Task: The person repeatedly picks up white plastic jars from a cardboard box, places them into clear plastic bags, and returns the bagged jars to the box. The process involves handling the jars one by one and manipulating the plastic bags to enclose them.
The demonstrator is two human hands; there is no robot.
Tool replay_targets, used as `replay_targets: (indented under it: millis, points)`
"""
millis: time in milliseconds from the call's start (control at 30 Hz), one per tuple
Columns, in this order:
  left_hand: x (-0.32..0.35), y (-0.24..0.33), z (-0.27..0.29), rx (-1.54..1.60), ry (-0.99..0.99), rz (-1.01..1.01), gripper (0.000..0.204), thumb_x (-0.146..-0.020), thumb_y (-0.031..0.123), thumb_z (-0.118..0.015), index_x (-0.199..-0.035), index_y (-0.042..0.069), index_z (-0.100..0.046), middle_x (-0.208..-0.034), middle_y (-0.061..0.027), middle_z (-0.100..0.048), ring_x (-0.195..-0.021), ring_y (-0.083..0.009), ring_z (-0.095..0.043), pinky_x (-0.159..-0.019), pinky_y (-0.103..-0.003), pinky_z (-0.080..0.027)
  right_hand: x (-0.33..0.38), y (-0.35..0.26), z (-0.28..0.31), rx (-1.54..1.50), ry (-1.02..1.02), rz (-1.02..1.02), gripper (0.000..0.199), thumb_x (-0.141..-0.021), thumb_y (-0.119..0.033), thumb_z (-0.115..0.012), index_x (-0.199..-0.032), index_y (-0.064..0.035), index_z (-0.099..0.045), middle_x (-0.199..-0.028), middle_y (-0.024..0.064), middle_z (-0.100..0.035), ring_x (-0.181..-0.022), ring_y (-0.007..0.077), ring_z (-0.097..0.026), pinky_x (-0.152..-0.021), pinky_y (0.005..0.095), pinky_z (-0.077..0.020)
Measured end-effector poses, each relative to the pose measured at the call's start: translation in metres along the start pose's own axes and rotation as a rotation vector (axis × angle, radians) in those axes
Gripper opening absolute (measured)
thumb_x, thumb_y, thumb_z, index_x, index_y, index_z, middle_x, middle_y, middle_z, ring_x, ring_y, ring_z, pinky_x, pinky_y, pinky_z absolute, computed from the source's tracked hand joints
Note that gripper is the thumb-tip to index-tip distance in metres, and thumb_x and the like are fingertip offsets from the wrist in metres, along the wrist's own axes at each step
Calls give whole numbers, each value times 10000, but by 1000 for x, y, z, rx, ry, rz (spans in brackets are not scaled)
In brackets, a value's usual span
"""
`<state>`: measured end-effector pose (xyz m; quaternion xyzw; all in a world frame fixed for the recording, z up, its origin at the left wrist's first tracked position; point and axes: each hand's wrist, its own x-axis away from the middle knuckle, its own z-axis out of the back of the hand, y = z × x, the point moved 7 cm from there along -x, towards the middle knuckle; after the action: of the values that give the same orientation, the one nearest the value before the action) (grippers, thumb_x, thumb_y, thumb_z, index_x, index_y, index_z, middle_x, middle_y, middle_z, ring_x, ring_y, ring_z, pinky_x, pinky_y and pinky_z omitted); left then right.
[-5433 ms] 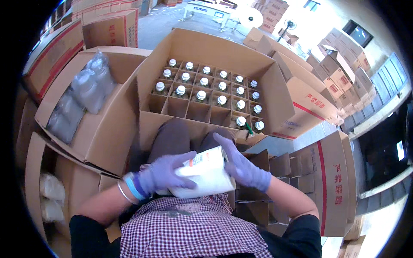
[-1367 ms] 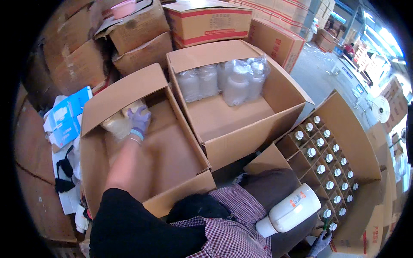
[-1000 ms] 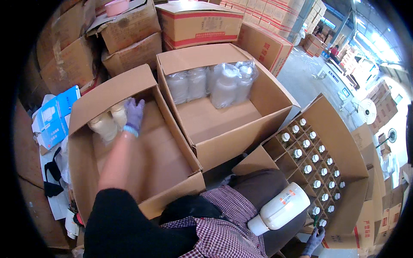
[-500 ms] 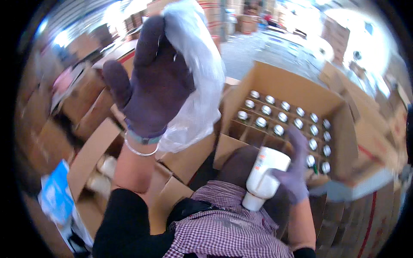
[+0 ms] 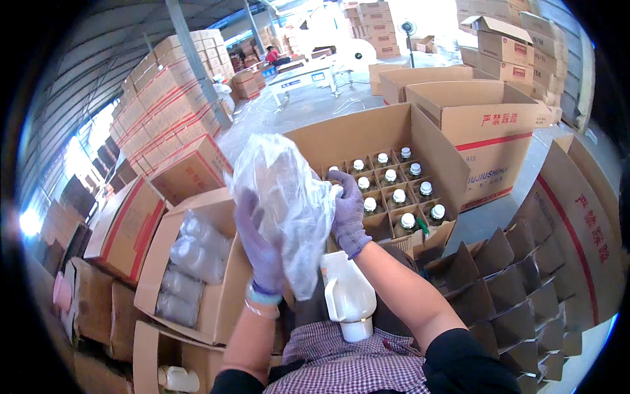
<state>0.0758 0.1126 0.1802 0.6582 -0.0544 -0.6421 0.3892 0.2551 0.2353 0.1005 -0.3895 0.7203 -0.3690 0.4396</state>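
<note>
A crumpled clear plastic bag [image 5: 279,203] is held up in front of me. My right hand [image 5: 349,217], in a purple knit glove, has its fingers curled at the bag's right edge and pinches the film there. At the bag's left side is my left hand [image 5: 261,246], gloved alike and slightly blurred, with fingers stretched upward against the plastic. On my lap rests a white jug [image 5: 352,295] with a side handle, its narrower end toward me. Beyond my right hand stands an open carton [image 5: 440,148] of white-capped bottles [image 5: 399,196] in cardboard dividers.
To the left, a carton [image 5: 220,262] holds plastic-wrapped containers [image 5: 197,253]. Below it, another white jug [image 5: 178,379] lies in a box. Empty cardboard dividers [image 5: 499,289] stand at the right. Taller cartons [image 5: 489,148] stand behind the bottles, and stacked boxes [image 5: 167,98] at the far left.
The bag has come down from high on the left to the middle. My right hand has let go of the jug, now on my lap, and grips the bag. The view has shifted.
</note>
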Motion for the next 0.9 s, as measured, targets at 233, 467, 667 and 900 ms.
replay_targets:
  millis: [233,467,667,900]
  points:
    - [60,-78,-37,-438,-364,229,629,-841,307,-771,-1344,6,-541,-1235,-126,-582,-1148,-279,-552,-1000,-444,-455,-2,-9,-3,173,11,173,416,-805,-100,-687,-1215,-53,-632,-754,26,-567,-666,118,-520,-626,302,-463]
    - [107,-242,6,885,281,1166,267,-956,121,-548,-1185,21,-645,-1224,-119,-653,-1083,-243,-633,-911,-381,-524,-24,42,55,928,-236,476,485,-747,-136,-749,-1210,-117,-606,-854,104,-671,-841,297,-662,-796,437,-489]
    - [140,-213,-25,515,-132,813,236,-932,229,-573,-1072,39,-586,-1030,-54,-602,-944,-154,-585,-828,-316,-481,22,100,105,925,-524,338,408,-758,-205,-772,-1104,-94,-586,-897,120,-672,-897,326,-661,-847,448,-486]
    - [143,-72,-23,-22,-362,333,351,-828,248,-767,-894,60,-478,-716,-3,-489,-623,-90,-454,-556,-259,-394,118,22,124,943,-538,508,242,-679,-98,-677,-903,-94,-586,-887,117,-610,-942,348,-603,-851,473,-469]
